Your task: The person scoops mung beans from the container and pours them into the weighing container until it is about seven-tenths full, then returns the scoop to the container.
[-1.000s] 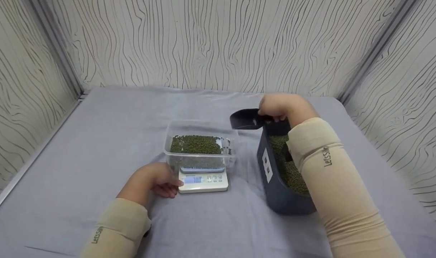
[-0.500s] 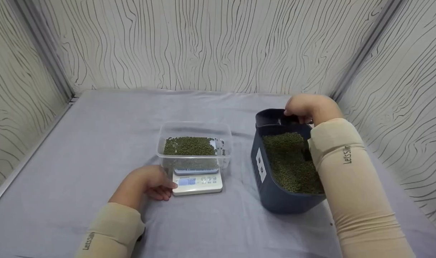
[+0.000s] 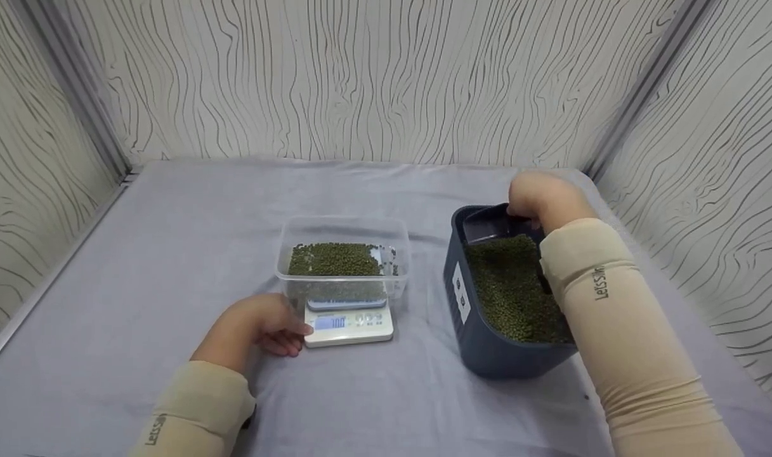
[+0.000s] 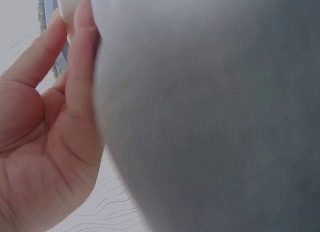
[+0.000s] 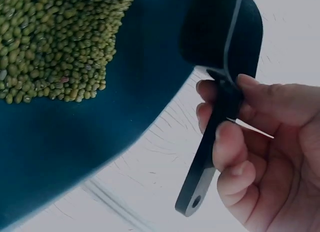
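In the head view my left hand pinches the left front corner of a white kitchen scale, thumb on top. The left wrist view shows the thumb and fingers on the scale's pale edge. A clear plastic container with green mung beans in it sits on the scale. My right hand grips a black scoop at the far end of a dark blue bin part-filled with mung beans. In the right wrist view the fingers hold the scoop's handle; its inside is hidden there.
A grey-lilac cloth covers the table. Patterned panels stand at the back and sides, with metal posts at the corners. A single small bean lies on the cloth beside the bin.
My right hand has carried the scoop rightward from between container and bin, over the bin, then lowered it inside the far end. The left hand stays at the scale.
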Tool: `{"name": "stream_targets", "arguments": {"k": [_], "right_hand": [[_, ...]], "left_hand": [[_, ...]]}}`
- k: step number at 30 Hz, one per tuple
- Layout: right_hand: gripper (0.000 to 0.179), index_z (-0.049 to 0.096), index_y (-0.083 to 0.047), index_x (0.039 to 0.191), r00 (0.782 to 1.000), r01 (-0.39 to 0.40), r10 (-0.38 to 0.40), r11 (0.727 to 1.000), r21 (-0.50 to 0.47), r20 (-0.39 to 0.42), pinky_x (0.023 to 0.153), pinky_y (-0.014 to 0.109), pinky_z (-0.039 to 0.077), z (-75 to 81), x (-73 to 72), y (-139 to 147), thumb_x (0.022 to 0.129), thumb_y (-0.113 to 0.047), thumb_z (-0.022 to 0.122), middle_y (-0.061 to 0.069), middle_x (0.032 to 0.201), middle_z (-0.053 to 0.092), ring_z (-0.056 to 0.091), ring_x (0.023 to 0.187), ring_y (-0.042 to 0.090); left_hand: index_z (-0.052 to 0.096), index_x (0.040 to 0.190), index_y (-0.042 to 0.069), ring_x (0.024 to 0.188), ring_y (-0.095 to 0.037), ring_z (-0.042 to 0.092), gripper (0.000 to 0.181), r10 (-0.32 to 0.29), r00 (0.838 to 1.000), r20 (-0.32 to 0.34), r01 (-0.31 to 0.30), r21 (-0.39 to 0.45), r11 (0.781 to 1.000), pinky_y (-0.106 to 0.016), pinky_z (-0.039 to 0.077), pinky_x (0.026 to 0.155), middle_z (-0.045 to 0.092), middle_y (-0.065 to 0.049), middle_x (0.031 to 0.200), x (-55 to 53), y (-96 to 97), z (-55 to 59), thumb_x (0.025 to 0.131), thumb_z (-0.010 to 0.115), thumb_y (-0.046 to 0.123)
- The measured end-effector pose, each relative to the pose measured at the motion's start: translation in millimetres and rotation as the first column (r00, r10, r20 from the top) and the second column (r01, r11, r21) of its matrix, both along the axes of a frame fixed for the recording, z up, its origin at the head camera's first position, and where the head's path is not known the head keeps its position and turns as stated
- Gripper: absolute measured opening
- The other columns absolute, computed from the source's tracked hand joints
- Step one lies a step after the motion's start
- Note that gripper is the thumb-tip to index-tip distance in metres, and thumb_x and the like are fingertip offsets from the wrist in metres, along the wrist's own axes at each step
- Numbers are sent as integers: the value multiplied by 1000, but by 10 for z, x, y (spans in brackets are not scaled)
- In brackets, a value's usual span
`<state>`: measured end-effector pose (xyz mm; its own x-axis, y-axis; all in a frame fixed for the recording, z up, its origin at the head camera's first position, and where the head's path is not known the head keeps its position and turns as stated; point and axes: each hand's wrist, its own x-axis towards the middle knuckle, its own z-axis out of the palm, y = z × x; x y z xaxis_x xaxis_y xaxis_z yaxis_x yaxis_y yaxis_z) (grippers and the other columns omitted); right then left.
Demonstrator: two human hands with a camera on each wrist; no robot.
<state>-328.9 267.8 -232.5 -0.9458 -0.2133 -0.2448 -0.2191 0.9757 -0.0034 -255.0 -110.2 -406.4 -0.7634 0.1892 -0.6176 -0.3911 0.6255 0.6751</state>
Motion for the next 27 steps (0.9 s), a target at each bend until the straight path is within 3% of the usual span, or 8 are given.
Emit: {"name": "stream_targets", "arguments": {"k": [5,9,12,16,20,27], "right_hand": [[20,54,-5,64,994,7,11,986,166,-108,57,43,47,-94,11,-144,82,1,47,14,76,57,50,64,27],[22,62,0,81,990,70,-41,975,213,-134,62,54,49,-209,-31,-265,89,0,42,24,98,60,57,84,37],[24,63,2,90,990,60,-27,969,238,-141,64,59,48,-312,-72,-328,92,-1,39,26,103,59,58,88,41],[23,63,2,84,986,-56,98,956,288,-132,64,56,50,-460,-91,-349,91,0,41,22,96,62,60,81,37],[19,58,-3,69,963,-191,241,926,325,-119,60,49,51,-586,-107,-320,84,3,48,18,85,63,60,73,34],[19,55,-6,63,948,-262,307,904,339,-88,67,49,51,-649,-135,-299,81,2,54,17,81,62,59,72,32]], "left_hand": [[65,74,1,54,-11,60,20,-5,1000,1,5,-2,1000,-25,53,55,62,-6,64,0,-8,1,85,66,18],[64,76,0,56,-11,62,19,5,1000,8,-5,7,1000,-25,54,57,62,-6,65,-5,-11,-8,85,66,18],[64,75,1,56,-11,62,20,7,1000,6,-7,3,1000,-25,54,57,62,-6,65,-6,-3,-17,85,66,18],[64,74,1,55,-11,61,21,-1,1000,-1,1,-12,1000,-25,54,56,62,-6,65,-3,11,-22,85,66,19],[64,75,1,55,-11,61,21,-10,1000,-2,10,-12,1000,-25,54,56,63,-6,65,-10,12,-23,85,65,19],[64,75,1,55,-11,61,21,-16,1000,-8,16,-4,1000,-26,54,56,63,-6,65,-13,-7,-20,85,65,19]]}}
